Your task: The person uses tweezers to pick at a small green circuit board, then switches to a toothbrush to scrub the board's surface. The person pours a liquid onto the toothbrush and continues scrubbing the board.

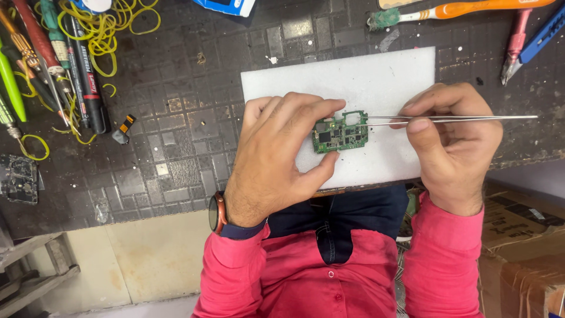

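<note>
Left hand (276,156) pinches small green circuit board (340,133) by edges, thumb below, fingers above, on white foam pad (376,76). Right hand (453,141) grips thin steel tweezers (447,119), tips at board's right edge. Board probably light, stiff, fragile; edge hold safest.

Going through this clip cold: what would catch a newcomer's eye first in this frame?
First, the small green circuit board at the centre, lying on a white foam pad and pinched at its edge by the left hand. Next, the metal tweezers that the right hand holds level, tips at the board's upper right edge. Then the clutter at the upper left of the dark bench: yellow rubber bands and pens.
</note>
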